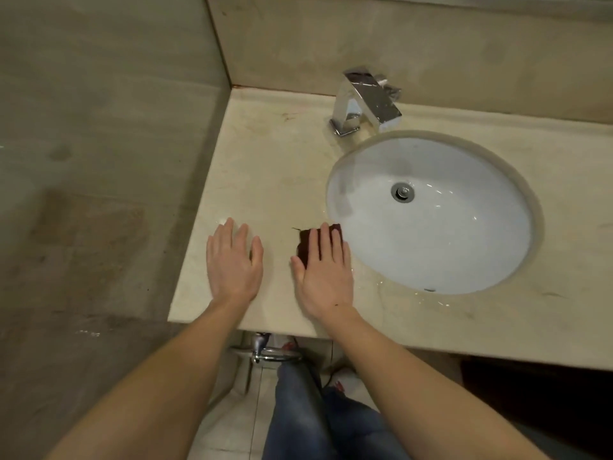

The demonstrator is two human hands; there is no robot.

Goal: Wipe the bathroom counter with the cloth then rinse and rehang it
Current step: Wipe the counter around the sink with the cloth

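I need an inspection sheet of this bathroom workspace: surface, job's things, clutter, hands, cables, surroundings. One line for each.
Surface: beige counter, water drops near the sink rim.
Job's things: dark red cloth flat on the counter, left of the sink.
Clutter: nothing seen.
Hands: right hand pressed flat on the cloth; left hand flat on bare counter, holding nothing.
Cables: nothing seen.
Surroundings: chrome faucet behind the sink, no water running; wall on the left; metal ring under the counter.

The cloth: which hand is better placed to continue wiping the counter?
The right hand. It lies flat on the dark cloth beside the sink; the left hand rests bare on the counter.
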